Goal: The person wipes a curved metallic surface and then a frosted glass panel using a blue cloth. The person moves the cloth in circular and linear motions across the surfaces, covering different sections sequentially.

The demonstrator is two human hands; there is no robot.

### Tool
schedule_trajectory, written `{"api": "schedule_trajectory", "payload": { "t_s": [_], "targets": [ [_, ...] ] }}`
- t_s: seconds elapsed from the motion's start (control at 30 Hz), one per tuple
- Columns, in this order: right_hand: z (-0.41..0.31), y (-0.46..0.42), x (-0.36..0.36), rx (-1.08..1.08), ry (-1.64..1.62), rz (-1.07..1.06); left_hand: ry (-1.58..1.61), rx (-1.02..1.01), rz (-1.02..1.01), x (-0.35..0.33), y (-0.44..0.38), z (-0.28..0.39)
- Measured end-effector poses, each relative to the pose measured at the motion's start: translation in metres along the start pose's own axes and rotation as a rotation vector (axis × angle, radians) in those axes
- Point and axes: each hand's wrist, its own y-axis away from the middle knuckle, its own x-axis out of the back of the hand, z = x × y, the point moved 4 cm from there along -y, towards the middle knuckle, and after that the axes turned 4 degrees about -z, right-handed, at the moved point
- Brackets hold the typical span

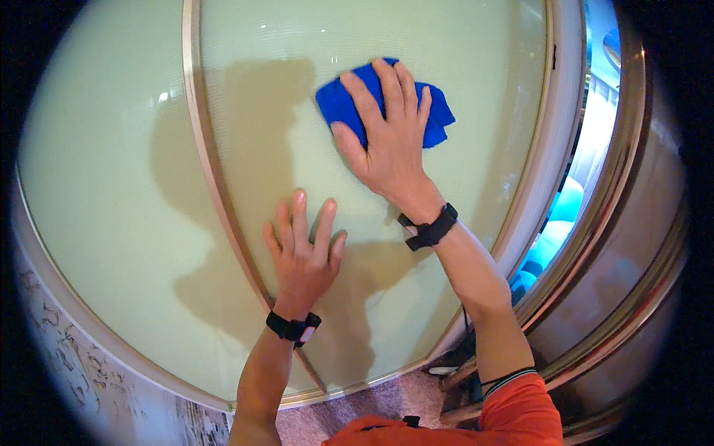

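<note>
My right hand point(395, 148) lies spread over a folded blue cloth point(339, 101) and presses it flat against a pale green, finely ribbed panel point(479, 184). The cloth shows past the fingers on both sides. Lower and to the left, my left hand point(305, 262) is bare, its fingers apart over the same panel. Whether its fingertips touch the surface, I cannot tell. A narrow gold-toned frame strip point(207, 145) runs just left of that hand. Each wrist wears a black strap.
Left of the strip is another pale green panel point(106, 167). A white frame edge point(538, 167) bounds the right side, beside a bright gap point(591, 122). Glossy brown curved trim point(630, 161) stands further right. Carpet point(362, 410) lies below; patterned wall covering point(83, 345) is at lower left.
</note>
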Motion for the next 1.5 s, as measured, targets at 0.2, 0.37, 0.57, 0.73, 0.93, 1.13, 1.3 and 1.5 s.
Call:
{"api": "schedule_trajectory", "payload": {
  "t_s": [0.2, 0.37, 0.57, 0.73, 0.93, 1.13, 1.3, 1.5],
  "targets": [
    [0.012, 0.005, 0.006, 0.014, 0.009, -0.032, 0.011, -0.009, 0.016, 0.001, 0.002, -0.006],
    [-0.006, -0.026, -0.009, -0.028, 0.025, 0.097, 0.038, -0.024, 0.007, 0.0, 0.001, -0.004],
    [-0.03, -0.019, -0.011, 0.089, -0.019, -0.029, 0.085, -0.044, -0.049, 0.007, 0.005, -0.014],
    [-0.008, 0.011, 0.0, 0.146, -0.024, -0.138, 0.037, 0.009, -0.04, 0.011, 0.026, -0.031],
    [0.003, -0.016, -0.001, 0.009, 0.017, 0.083, -0.028, 0.0, -0.025, -0.002, 0.036, -0.026],
    [-0.038, -0.064, -0.024, 0.044, 0.028, 0.179, -0.017, 0.021, -0.042, 0.002, 0.033, -0.024],
    [-0.063, -0.084, -0.033, 0.052, -0.006, 0.207, -0.014, -0.007, -0.04, 0.01, 0.03, -0.02],
    [-0.083, -0.086, -0.034, 0.027, -0.066, 0.203, -0.008, -0.018, -0.06, 0.021, 0.027, -0.016]
  ]
}}
